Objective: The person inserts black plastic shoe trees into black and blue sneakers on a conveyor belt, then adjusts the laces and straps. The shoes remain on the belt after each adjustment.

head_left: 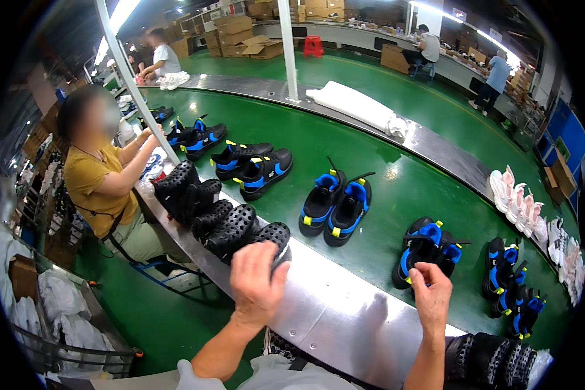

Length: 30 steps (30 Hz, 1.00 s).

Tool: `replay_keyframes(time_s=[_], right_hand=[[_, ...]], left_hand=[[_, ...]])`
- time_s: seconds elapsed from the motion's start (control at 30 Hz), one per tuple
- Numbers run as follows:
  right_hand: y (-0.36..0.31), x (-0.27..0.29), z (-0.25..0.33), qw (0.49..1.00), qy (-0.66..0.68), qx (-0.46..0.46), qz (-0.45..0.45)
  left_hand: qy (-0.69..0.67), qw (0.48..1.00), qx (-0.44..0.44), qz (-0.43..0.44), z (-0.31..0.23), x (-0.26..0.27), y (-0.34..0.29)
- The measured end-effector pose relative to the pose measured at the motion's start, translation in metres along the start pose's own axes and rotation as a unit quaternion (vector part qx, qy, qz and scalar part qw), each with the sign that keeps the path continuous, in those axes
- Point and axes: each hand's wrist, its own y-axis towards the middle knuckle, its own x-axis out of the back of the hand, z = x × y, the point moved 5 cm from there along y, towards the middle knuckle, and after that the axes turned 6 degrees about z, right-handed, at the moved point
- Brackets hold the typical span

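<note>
My left hand [257, 283] is over the metal edge, its bent fingers at the nearest black clog [271, 235] and its thumb apart. The clog has round holes; whether my fingers touch it is hidden. Several more black clogs [231, 229] stand in a row beyond it. Above a pair of black and blue sneakers, my right hand [431, 294] is closed in a pinch. Its fingertips overlap the near sneaker [406, 257] beside a yellow tab, and anything between them cannot be made out. Another sneaker pair [335, 205] stands on the green belt [383, 195] between my hands.
Farther left, a seated person in a yellow top [97, 182] works beside more sneakers [263, 169]. More pairs [500, 273] are at the right, and dark perforated footwear [487, 361] lies lower right. White wrapping [357, 107] and pale shoes [517, 201] line the far ledge; a metal post [287, 52] rises there.
</note>
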Motion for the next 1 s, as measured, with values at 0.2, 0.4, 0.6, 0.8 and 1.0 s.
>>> replay_keyframes(time_s=[0.2, 0.4, 0.6, 0.8, 1.0], right_hand=[[-0.015, -0.050, 0.022, 0.999, -0.009, 0.025, 0.044], [-0.061, -0.123, 0.009, 0.904, 0.404, -0.065, 0.122], [-0.078, -0.092, -0.001, 0.752, 0.592, -0.235, 0.173], [-0.079, -0.050, -0.005, 0.908, 0.199, -0.180, 0.322], [-0.077, -0.008, 0.021, 0.970, -0.139, -0.101, 0.171]], left_hand=[[0.087, 0.989, 0.071, 0.091, 0.037, 0.006, -0.027], [-0.025, 0.994, -0.103, 0.024, -0.047, 0.009, -0.007], [-0.396, 0.902, -0.062, 0.160, -0.076, -0.039, -0.010], [-0.776, 0.445, 0.215, 0.392, -0.110, -0.133, -0.003], [-0.728, 0.591, 0.217, 0.271, -0.122, -0.157, 0.012]])
